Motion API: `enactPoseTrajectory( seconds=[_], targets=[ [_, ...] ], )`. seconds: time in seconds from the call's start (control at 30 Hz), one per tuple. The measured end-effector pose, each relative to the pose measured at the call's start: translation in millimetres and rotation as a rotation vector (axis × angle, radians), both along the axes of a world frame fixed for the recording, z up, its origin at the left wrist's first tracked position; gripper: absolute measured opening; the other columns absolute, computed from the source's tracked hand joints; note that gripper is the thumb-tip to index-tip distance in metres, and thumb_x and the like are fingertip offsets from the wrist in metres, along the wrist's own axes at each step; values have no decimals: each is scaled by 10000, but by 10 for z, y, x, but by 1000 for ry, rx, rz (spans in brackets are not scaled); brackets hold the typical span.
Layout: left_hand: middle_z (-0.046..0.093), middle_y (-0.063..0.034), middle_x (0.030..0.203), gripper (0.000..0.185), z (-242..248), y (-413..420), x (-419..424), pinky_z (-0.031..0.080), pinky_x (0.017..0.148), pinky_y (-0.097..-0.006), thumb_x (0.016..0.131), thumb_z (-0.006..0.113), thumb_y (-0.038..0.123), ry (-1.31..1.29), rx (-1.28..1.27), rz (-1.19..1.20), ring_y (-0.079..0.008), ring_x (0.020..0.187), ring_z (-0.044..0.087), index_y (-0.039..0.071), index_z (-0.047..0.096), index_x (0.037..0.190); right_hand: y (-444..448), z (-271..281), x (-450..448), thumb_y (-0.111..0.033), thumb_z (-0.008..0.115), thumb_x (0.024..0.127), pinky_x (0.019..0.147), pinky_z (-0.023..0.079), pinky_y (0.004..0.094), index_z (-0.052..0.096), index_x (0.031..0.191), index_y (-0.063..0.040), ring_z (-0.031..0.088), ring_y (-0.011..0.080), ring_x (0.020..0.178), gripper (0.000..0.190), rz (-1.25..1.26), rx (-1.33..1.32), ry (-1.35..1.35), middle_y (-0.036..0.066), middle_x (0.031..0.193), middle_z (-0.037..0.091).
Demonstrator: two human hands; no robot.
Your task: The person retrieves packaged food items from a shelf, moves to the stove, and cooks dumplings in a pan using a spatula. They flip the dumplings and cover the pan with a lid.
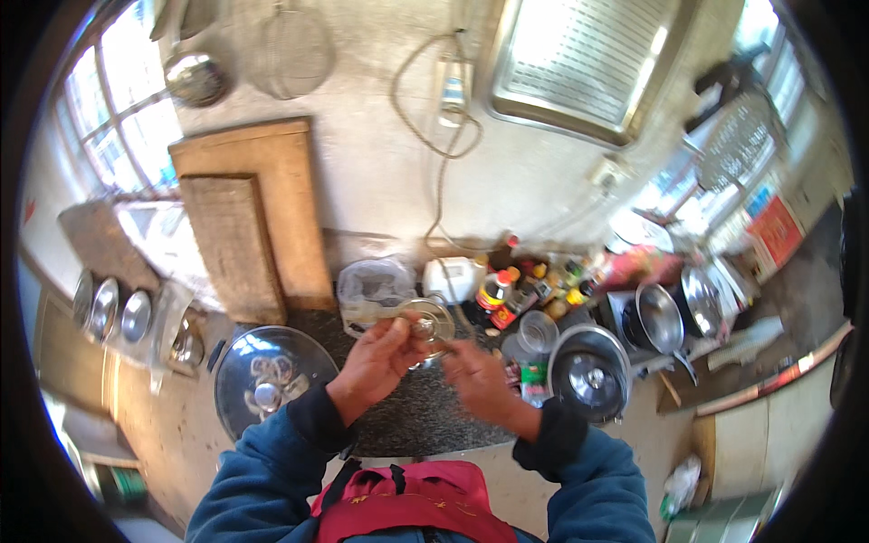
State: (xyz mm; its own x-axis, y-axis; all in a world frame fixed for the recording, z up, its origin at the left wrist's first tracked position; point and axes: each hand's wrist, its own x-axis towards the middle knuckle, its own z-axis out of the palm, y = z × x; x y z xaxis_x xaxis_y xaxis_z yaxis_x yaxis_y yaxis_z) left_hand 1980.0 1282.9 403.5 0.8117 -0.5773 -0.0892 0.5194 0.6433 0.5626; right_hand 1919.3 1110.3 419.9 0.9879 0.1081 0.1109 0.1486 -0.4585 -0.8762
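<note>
Above the dark speckled countertop (407, 424), my left hand (383, 360) grips a small round lid (434, 313) with a shiny metal centre. My right hand (478, 380) is closed at the lid's lower right edge, on a thin item that is blurred; what it is I cannot tell. To the left of my hands lies a large glass lid (271, 373) with a round knob. A deep metal pot (589, 373) stands to the right. A clear plastic cup (538, 331) is just beyond my right hand.
Sauce bottles (494, 290) crowd the counter's back beside a white container (453, 279) and a clear plastic bag (375, 285). Wooden boards (231, 244) lean on the wall at left. A metal pan (660, 317) sits at right. A power strip (453, 91) with a looped cord hangs above.
</note>
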Motion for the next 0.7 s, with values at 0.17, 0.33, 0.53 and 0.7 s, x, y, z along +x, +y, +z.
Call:
enactPoseTrajectory(
  seconds=[0.17, 0.33, 0.53, 0.7],
  targets=[
    [571, -72, 1003, 328, -98, 125, -306, 481, 781, -278, 930, 482, 220, -28, 292, 28, -140, 866, 576, 34, 456, 1199, -553, 592, 789, -147, 530, 863, 449, 419, 304, 608, 1021, -58, 569, 162, 485, 197, -189, -143, -352, 93, 558, 564],
    [564, -91, 1004, 339, -493, 389, -820, 476, 776, -269, 925, 495, 215, 97, 574, 55, -136, 857, 572, 24, 452, 1201, -870, 1174, 1703, -228, 554, 844, 497, 449, 390, 620, 978, -96, 588, 308, 536, 200, -362, -496, -757, 136, 628, 603],
    [566, -89, 920, 233, -986, 710, -1554, 472, 685, -246, 914, 512, 169, 391, 504, 331, -123, 748, 546, 23, 490, 1095, -659, 1467, 2276, -200, 507, 812, 513, 484, 404, 618, 915, -77, 633, 298, 595, 195, -403, -1159, -583, 160, 645, 629],
    [574, -78, 860, 150, -1235, 773, -1917, 465, 624, -216, 905, 525, 150, 553, 415, 444, -96, 664, 513, 35, 508, 1000, -544, 1249, 2604, -130, 501, 774, 574, 507, 397, 641, 881, -62, 650, 297, 685, 189, -335, -1237, -501, 157, 718, 652]
  ],
)
